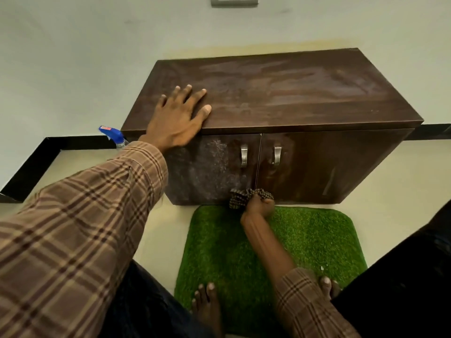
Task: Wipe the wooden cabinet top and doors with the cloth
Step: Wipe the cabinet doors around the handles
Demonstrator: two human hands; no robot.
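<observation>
The left sleeve (73, 228) hides most of the spray bottle (113, 135).

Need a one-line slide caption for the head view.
Left hand braces dark wooden cabinet; right hand wipes door base with checked cloth.

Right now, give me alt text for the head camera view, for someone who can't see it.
A person's right hand presses a checked cloth against the bottom of a dark wooden cabinet's doors, while the left hand rests flat on its top. Bare feet stand on a green grass mat; a blue spray bottle sits left of the cabinet.
</observation>
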